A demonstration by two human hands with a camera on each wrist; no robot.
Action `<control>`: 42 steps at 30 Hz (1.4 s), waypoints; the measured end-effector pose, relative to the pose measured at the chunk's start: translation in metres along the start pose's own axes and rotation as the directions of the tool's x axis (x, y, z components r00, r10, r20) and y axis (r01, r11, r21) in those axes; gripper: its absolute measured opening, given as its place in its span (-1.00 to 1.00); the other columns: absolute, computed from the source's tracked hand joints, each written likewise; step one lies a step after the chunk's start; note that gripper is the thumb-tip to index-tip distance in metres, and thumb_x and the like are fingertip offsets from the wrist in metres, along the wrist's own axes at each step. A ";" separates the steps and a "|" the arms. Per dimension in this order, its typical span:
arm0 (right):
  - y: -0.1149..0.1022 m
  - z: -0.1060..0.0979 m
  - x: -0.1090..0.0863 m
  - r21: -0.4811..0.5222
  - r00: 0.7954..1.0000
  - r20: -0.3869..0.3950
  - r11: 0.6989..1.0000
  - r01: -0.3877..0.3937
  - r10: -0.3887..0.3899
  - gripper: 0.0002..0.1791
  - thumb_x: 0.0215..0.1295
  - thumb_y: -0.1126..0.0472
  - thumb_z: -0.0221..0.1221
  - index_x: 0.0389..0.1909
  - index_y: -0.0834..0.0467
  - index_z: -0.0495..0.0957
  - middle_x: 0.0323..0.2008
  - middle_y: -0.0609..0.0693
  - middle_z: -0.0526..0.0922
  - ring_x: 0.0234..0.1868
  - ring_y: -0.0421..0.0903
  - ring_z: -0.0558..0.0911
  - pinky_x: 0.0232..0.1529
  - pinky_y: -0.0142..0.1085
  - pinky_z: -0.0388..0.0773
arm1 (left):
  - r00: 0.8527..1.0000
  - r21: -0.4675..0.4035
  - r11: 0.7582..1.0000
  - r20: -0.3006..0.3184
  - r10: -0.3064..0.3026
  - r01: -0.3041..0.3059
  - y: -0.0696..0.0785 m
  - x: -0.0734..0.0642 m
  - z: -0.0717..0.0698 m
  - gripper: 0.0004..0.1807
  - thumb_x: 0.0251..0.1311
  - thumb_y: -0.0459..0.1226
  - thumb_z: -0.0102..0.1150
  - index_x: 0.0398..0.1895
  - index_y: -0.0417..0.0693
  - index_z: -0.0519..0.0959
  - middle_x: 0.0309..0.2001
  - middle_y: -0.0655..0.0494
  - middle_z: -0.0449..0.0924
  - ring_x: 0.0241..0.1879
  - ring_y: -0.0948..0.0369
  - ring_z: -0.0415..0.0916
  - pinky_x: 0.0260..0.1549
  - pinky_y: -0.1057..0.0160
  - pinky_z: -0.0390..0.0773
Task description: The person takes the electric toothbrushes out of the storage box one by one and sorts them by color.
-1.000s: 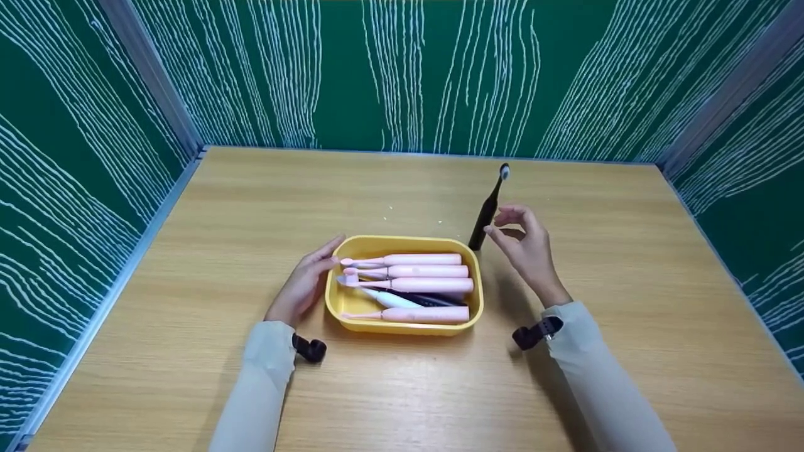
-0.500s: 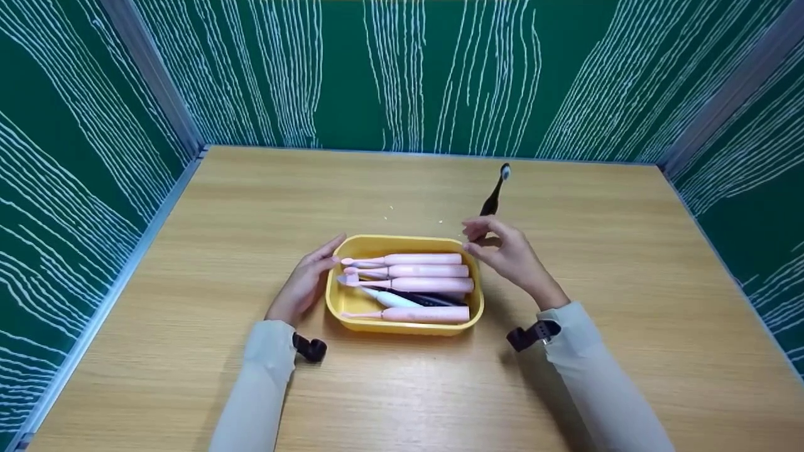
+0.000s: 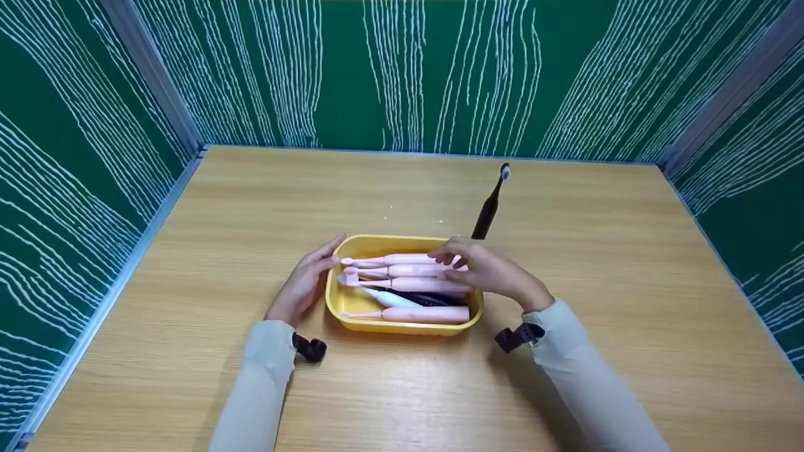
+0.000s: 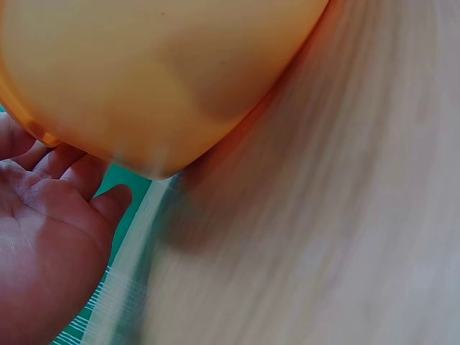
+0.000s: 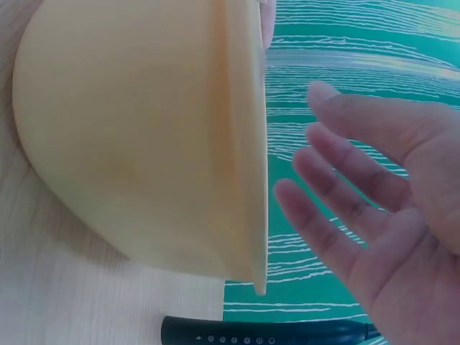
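A yellow plastic box holds several pink electric toothbrushes, with a white toothbrush and dark ones partly hidden among them. My left hand rests against the box's left end, thumb at the rim and fingers along the outside. My right hand hovers over the box's right end, fingers loosely bent and spread. In the right wrist view its fingers hold nothing and stay apart from the box wall. Just behind the box's far right corner, a black electric toothbrush stands upright.
The box sits on a wooden table. A few small pale specks lie behind it. Green panels with white wavy lines rise at the table's back and sides.
My right hand has moved from beside the standing black toothbrush, left and nearer to me, over the box. The black toothbrush still stands, and my left hand has not moved.
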State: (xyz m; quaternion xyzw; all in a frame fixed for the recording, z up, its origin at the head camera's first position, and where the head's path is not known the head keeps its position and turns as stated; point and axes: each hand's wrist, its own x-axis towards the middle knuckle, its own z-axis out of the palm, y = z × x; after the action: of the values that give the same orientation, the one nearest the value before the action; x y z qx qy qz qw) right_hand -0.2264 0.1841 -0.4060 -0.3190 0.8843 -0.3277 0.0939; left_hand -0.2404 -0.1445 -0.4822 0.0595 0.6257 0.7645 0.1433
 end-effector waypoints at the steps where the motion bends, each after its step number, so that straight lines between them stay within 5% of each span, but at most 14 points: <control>1: 0.000 0.001 0.001 -0.013 1.000 0.012 1.000 0.005 -0.005 -0.62 0.25 0.29 0.23 0.10 0.20 0.54 -0.06 0.10 0.61 -0.06 -0.03 0.56 0.03 -0.11 0.63 | 1.000 -0.005 1.000 0.005 -0.003 0.003 0.000 0.000 0.000 -0.44 0.37 -0.43 -0.22 0.45 -0.22 0.12 0.53 0.02 -0.02 0.54 0.14 -0.24 0.51 0.16 -0.21; 14: -0.008 0.006 0.008 -0.129 0.994 0.110 0.991 0.028 -0.014 -0.66 0.25 0.27 0.24 0.06 0.15 0.58 -0.09 0.04 0.65 -0.07 -0.06 0.63 0.01 -0.22 0.65 | 1.000 0.007 1.000 0.014 -0.003 0.003 0.002 -0.001 0.000 -0.44 0.39 -0.42 -0.23 0.46 -0.24 0.10 0.54 0.00 -0.06 0.54 0.13 -0.28 0.51 0.17 -0.26; 34: -0.007 0.016 0.018 -0.279 0.987 0.134 0.952 0.125 -0.090 -0.76 0.26 0.36 0.20 -0.05 0.21 0.65 -0.16 0.09 0.71 -0.18 -0.07 0.66 -0.05 -0.28 0.66 | 1.000 0.022 1.000 0.005 -0.007 0.007 0.001 -0.002 0.000 -0.45 0.40 -0.37 -0.19 0.45 -0.18 0.14 0.53 0.05 -0.01 0.54 0.16 -0.26 0.51 0.17 -0.26; 42: -0.007 0.020 0.021 -0.265 0.981 0.159 0.953 0.149 -0.109 -0.77 0.24 0.34 0.22 -0.09 0.23 0.66 -0.23 0.09 0.70 -0.26 -0.10 0.60 -0.13 -0.29 0.67 | 1.000 0.018 1.000 0.005 0.002 -0.002 0.001 0.000 -0.001 -0.45 0.40 -0.38 -0.19 0.45 -0.21 0.14 0.52 0.02 0.00 0.54 0.13 -0.24 0.51 0.17 -0.26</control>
State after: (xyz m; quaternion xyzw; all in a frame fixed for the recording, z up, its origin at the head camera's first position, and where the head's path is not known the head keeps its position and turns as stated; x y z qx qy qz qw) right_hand -0.2318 0.1564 -0.4158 -0.4087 0.8896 -0.1831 0.0898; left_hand -0.2404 -0.1457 -0.4814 0.0635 0.6321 0.7588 0.1435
